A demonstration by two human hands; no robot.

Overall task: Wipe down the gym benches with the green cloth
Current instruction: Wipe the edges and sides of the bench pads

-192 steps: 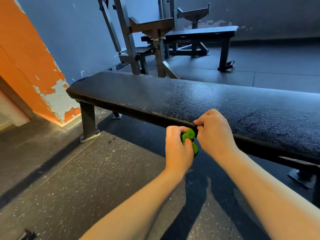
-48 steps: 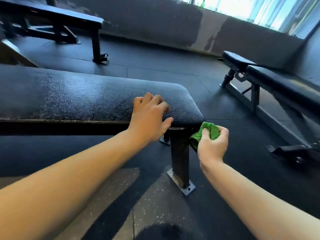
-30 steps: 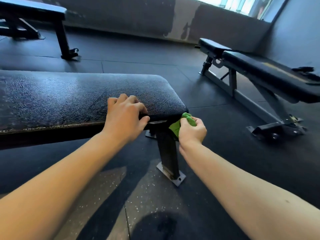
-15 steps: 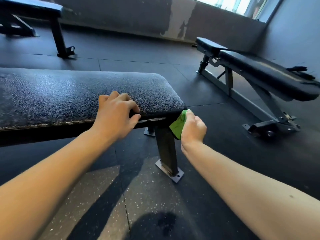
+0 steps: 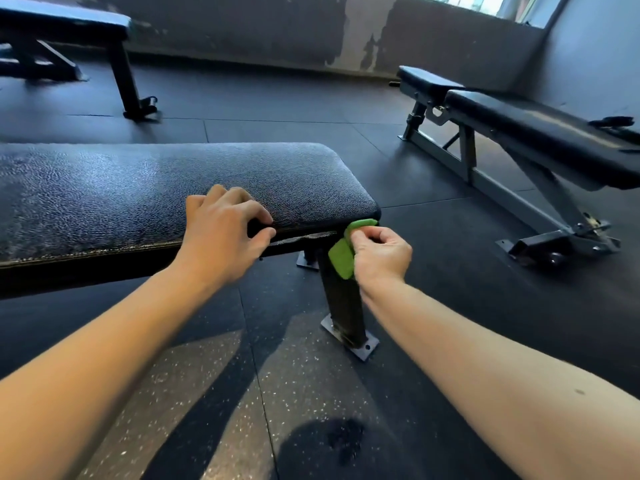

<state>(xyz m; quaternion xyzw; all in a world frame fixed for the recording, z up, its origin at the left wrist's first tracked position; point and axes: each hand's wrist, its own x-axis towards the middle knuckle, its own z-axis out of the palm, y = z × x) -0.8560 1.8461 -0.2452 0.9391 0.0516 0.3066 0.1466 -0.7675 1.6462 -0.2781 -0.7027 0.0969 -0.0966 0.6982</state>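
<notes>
Right hand (image 5: 379,256) has turned, pinching green cloth (image 5: 341,259) at bench (image 5: 138,188) corner (left hand (image 5: 221,237) still grips edge).

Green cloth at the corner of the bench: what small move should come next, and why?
Probably sweep the green cloth, pinched in the right hand, around the rounded end of the bench. It sits at that corner above the leg, and the left hand grips the near edge, steadying things.
</notes>
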